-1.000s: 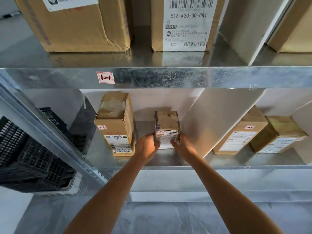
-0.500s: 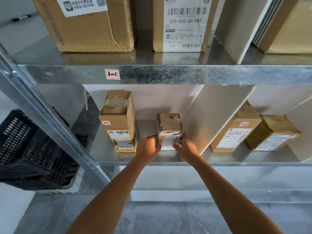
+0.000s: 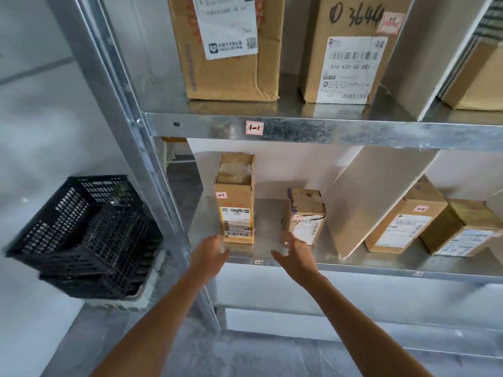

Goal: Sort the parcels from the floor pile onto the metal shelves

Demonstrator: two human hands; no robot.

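A small taped cardboard parcel (image 3: 306, 214) stands on the lower metal shelf (image 3: 353, 269), beside a slanted white divider (image 3: 373, 202). My right hand (image 3: 295, 254) hovers just in front of it with fingers spread, holding nothing. My left hand (image 3: 209, 254) is at the shelf's front edge, below a taller upright parcel (image 3: 236, 210), and looks empty with loosely bent fingers. Both hands are blurred by motion.
Two more parcels (image 3: 408, 221) (image 3: 462, 232) lie right of the divider. Large boxes (image 3: 228, 47) (image 3: 351, 50) stand on the upper shelf (image 3: 299, 129). A shelf upright (image 3: 130, 137) runs down the left. Stacked black crates (image 3: 81, 235) sit on the floor beside it.
Both hands have let go of the small parcel and drawn back toward the shelf's front edge. The view has swung left and up.
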